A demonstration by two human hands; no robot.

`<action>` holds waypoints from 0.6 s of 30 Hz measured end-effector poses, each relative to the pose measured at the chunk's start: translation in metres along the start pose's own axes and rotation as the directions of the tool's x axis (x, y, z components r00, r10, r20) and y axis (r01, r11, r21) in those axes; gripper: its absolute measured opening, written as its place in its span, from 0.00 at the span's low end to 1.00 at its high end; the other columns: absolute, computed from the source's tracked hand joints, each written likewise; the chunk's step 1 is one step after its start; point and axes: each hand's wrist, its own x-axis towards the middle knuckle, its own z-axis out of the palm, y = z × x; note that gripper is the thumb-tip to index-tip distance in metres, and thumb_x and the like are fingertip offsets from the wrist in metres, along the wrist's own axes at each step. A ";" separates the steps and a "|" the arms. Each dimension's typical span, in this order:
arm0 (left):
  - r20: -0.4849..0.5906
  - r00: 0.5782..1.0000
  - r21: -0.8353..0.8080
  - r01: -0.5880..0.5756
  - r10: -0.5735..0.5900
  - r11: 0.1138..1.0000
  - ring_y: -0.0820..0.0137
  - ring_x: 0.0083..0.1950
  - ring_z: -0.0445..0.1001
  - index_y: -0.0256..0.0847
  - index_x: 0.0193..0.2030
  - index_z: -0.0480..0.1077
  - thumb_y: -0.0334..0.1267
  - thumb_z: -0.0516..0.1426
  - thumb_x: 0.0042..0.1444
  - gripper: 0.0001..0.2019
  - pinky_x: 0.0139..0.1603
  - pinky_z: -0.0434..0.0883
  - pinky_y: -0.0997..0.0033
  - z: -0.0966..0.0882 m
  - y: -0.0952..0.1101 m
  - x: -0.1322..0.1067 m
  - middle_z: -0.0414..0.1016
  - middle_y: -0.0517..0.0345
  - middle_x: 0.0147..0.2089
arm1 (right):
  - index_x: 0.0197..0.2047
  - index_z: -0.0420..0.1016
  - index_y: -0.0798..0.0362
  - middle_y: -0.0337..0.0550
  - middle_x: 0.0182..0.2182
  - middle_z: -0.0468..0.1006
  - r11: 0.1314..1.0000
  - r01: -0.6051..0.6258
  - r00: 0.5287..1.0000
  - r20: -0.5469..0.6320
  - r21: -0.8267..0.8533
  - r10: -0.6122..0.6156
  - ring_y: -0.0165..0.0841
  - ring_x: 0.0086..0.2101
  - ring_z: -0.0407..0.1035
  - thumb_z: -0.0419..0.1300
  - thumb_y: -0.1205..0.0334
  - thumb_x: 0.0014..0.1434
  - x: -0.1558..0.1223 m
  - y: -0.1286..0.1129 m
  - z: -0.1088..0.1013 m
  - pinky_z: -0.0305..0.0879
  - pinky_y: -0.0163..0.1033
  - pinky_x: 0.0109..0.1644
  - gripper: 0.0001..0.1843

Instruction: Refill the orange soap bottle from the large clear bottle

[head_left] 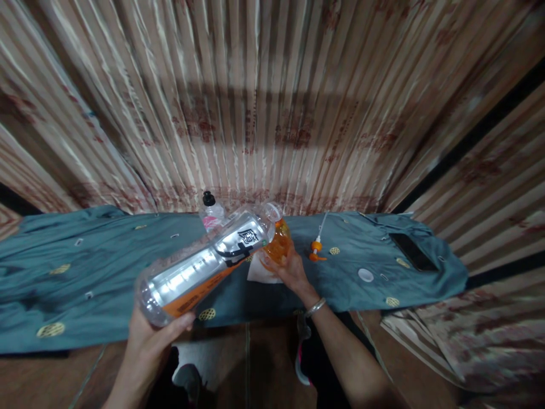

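Observation:
My left hand is wrapped around the base of a large clear plastic bottle with a silver and orange label. The bottle is tilted, its mouth up and to the right, over the top of a small orange bottle. Whether the two mouths touch, I cannot tell. My right hand grips the orange bottle from the right, and a bracelet circles that wrist. Under the orange bottle lies a white cloth or tissue. An orange pump top with a clear tube rests to the right.
Behind the large bottle stands a clear bottle with a black cap. A round white disc and a black phone lie on the right of the teal cloth-covered table. Striped curtains hang along the back.

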 end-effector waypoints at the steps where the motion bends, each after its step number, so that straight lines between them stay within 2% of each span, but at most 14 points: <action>1: 0.014 1.000 -0.015 0.010 -0.010 1.000 0.64 0.28 0.80 0.41 0.74 0.78 0.55 0.88 0.34 0.59 0.26 0.77 0.68 0.005 0.002 -0.003 0.90 0.57 0.41 | 0.81 0.79 0.43 0.52 0.61 0.95 1.000 -0.002 1.000 0.002 0.006 0.002 0.66 0.62 0.91 0.84 0.49 0.58 0.000 0.000 0.000 0.85 0.76 0.73 0.50; 3: 0.017 1.000 -0.043 0.016 -0.015 0.999 0.64 0.27 0.79 0.41 0.76 0.76 0.60 0.87 0.38 0.59 0.27 0.77 0.67 0.014 0.007 -0.009 0.89 0.59 0.39 | 0.81 0.78 0.43 0.53 0.62 0.94 1.000 -0.002 1.000 0.004 0.020 0.002 0.66 0.63 0.91 0.84 0.49 0.58 0.000 -0.001 0.000 0.84 0.77 0.74 0.50; 5: 0.019 1.000 -0.061 -0.010 0.011 0.998 0.66 0.26 0.77 0.42 0.75 0.76 0.61 0.86 0.41 0.56 0.26 0.75 0.67 0.023 0.013 -0.013 0.88 0.60 0.39 | 0.80 0.78 0.43 0.54 0.64 0.94 0.999 0.008 1.000 0.002 0.034 -0.008 0.66 0.65 0.90 0.84 0.49 0.58 -0.001 -0.001 0.001 0.83 0.77 0.75 0.50; 9: 0.024 0.997 -0.095 -0.064 0.067 0.993 0.70 0.25 0.75 0.46 0.67 0.81 0.57 0.85 0.45 0.44 0.23 0.71 0.67 0.033 0.021 -0.013 0.91 0.56 0.50 | 0.80 0.77 0.43 0.53 0.64 0.94 0.998 0.029 1.000 0.003 0.047 -0.030 0.64 0.65 0.90 0.83 0.48 0.59 -0.002 -0.001 0.002 0.83 0.76 0.76 0.49; 11: -0.004 0.998 -0.107 -0.068 0.068 0.992 0.70 0.26 0.75 0.46 0.63 0.83 0.57 0.85 0.44 0.41 0.23 0.71 0.67 0.034 0.022 -0.011 0.92 0.55 0.51 | 0.81 0.76 0.43 0.53 0.63 0.95 0.999 0.031 0.999 0.009 0.036 -0.031 0.63 0.64 0.91 0.83 0.49 0.59 -0.003 -0.001 0.002 0.84 0.75 0.75 0.50; 14: -0.039 0.998 -0.127 -0.051 0.047 0.991 0.68 0.28 0.77 0.46 0.60 0.85 0.55 0.85 0.43 0.38 0.24 0.73 0.67 0.033 0.021 -0.009 0.92 0.56 0.46 | 0.82 0.76 0.43 0.54 0.63 0.95 1.000 0.030 0.999 0.012 0.001 -0.030 0.62 0.64 0.91 0.83 0.49 0.59 -0.003 -0.001 0.002 0.85 0.73 0.74 0.50; 18: -0.056 0.998 -0.147 -0.039 0.031 0.988 0.69 0.30 0.77 0.49 0.62 0.86 0.52 0.83 0.44 0.37 0.26 0.73 0.67 0.031 0.019 -0.008 0.94 0.53 0.59 | 0.83 0.76 0.42 0.55 0.64 0.94 0.998 0.041 0.999 0.012 -0.046 -0.041 0.63 0.65 0.90 0.84 0.52 0.57 -0.004 0.000 0.002 0.85 0.75 0.74 0.53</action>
